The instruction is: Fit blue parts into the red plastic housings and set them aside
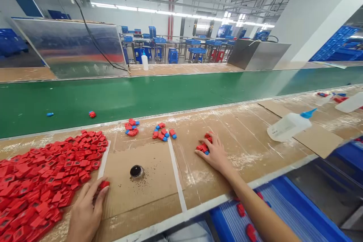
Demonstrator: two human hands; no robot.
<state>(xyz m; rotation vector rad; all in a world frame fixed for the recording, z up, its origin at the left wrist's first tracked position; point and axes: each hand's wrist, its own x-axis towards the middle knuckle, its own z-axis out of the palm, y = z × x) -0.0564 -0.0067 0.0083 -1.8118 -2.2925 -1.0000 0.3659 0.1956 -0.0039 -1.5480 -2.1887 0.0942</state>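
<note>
My left hand [86, 211] lies at the bottom left, beside a large heap of red plastic parts [48, 181]. Its fingers pinch one red part [104, 185] at the heap's right edge. My right hand [215, 153] rests on the cardboard-covered bench [244, 140], curled over a small cluster of red and blue plastic parts [203, 147]. Those parts are partly hidden by its fingers. Two other small clusters of red and blue parts [132, 127] [162, 131] lie farther up the bench, between my hands.
A round metal-rimmed black cup [136, 172] stands between my hands. To the right lies a white squeeze bottle with a blue nozzle [289, 126]. A green conveyor belt [113, 98] runs behind the bench, carrying two small parts. A blue bin [295, 204] with red parts sits below my right arm.
</note>
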